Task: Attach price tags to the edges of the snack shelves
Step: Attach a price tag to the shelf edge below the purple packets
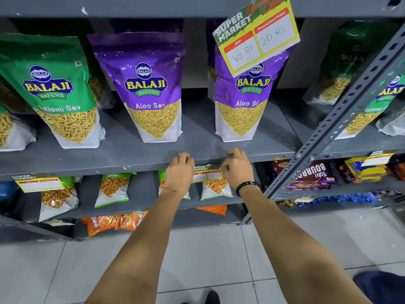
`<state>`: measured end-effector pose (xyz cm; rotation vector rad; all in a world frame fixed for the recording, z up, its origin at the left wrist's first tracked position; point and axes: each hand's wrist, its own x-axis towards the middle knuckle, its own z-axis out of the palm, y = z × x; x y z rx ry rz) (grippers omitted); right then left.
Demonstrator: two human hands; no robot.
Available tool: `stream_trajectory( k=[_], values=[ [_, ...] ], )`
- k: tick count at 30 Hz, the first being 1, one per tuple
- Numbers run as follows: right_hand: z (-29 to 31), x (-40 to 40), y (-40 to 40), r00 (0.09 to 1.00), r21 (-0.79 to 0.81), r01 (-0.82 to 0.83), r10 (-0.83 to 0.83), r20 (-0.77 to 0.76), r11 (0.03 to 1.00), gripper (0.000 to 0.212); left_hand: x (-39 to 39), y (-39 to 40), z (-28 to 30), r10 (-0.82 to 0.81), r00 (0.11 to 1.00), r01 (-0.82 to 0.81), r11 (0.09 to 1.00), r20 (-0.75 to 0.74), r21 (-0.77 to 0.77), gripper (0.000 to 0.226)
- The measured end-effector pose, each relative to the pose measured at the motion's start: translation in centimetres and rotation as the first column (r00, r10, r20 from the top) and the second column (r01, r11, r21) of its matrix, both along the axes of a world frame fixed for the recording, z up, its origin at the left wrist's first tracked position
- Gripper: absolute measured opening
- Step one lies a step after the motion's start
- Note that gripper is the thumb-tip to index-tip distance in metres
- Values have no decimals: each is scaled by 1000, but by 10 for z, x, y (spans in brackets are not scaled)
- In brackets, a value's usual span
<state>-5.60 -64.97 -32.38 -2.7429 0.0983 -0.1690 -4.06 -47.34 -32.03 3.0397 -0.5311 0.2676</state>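
Note:
A yellow and green price tag [207,173] hangs at the front edge of the grey snack shelf [131,165]. My left hand [178,174] grips the tag's left end, fingers curled over the shelf lip. My right hand [237,168], with a black bead bracelet at the wrist, pinches the tag's right end against the edge. Its white price fields look blank. Another tag [39,183] hangs on the same edge at the left. A bigger tag [258,34] reading 40 Rs and 20 Rs hangs tilted from the shelf above.
Green [63,91] and purple [153,88] Balaji snack bags stand on the shelf. Small snack packets [111,189] and orange packs [114,222] fill lower shelves. A perforated grey upright [341,119] divides off the right bay with biscuit packs [311,175]. Tiled floor lies below.

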Motion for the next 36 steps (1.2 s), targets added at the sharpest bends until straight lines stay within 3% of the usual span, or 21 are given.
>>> stream_trajectory(
  k=[10,21,25,28,36],
  values=[
    [11,8,4,999,-12,46,-46,-15,999,16,9,-3,2,71,993,-69,997,-91,19,20],
    [19,16,10,989,-1,133,-133,-70,991,18,17,-7,-2,135,988,-136,991,-73,-18,15],
    [23,17,13,989,-19,111,-112,-98,994,45,17,-6,-4,139,986,-153,972,-91,-176,26],
    [23,19,17,989,-46,122,-126,-74,991,64,16,-9,-7,152,982,-169,971,-110,-168,42],
    [25,28,19,984,-122,159,-167,-61,980,70,22,-17,-5,211,971,-225,966,-115,-126,46]
  ],
)
